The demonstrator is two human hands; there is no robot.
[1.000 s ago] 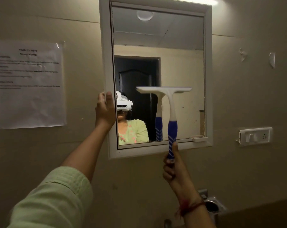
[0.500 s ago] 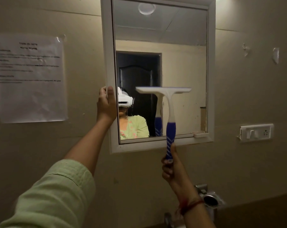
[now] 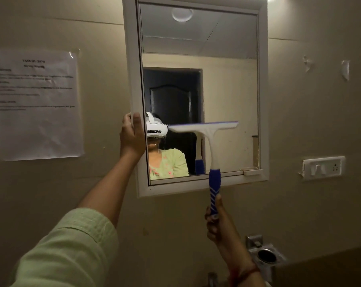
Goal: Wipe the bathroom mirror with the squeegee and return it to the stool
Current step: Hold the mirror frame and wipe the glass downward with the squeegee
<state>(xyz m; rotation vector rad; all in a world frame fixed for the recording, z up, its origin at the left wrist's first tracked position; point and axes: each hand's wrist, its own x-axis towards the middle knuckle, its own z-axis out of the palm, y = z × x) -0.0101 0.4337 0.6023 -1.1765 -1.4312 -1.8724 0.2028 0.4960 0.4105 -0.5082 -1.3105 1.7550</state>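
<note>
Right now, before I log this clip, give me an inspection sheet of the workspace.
Surface: mirror in white frame, glass faintly streaked.
Job's things: squeegee upright, blade level across the lower glass; stool nothing seen.
Clutter: printed sheet taped left of the frame; tape scraps upper right.
Hands: left hand grips the frame's left edge; right hand grips the blue handle end.
Cables: nothing seen.
Surroundings: switch plate right; metal holder below.
</note>
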